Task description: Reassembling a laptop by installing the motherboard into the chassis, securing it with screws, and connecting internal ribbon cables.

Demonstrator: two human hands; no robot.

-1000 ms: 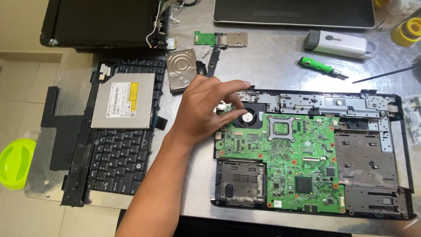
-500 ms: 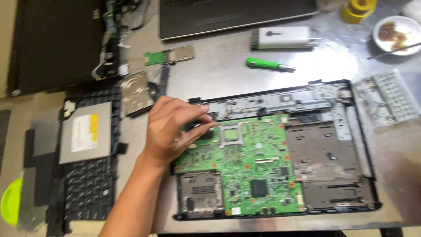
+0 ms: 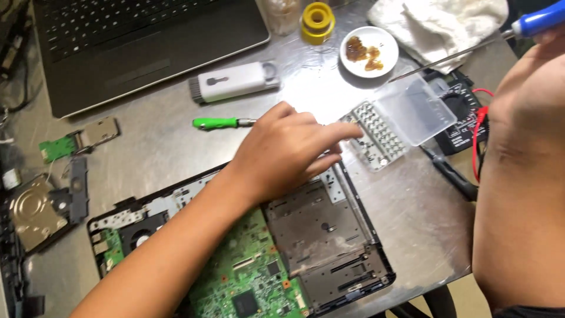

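1. Steel worktop (image 3: 176,147) carries an opened laptop base (image 3: 329,235), its green board exposed.
2. Left hand (image 3: 288,150), fingers loosely spread and empty, reaches toward a clear bit case (image 3: 388,126) just beside the base.
3. Right hand (image 3: 544,35) grips a blue-handled screwdriver (image 3: 529,23).

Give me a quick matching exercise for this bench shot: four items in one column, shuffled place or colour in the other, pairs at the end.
Items:
1. screwdriver handle
2. tape roll
3. small white dish
4. hard drive

Descriptions:
A. yellow, at the top of the table
B. bright green, lying left of the left hand
C. silver, at the far left edge
D. holds brown residue, beside the white cloth

Pairs: 1-B, 2-A, 3-D, 4-C
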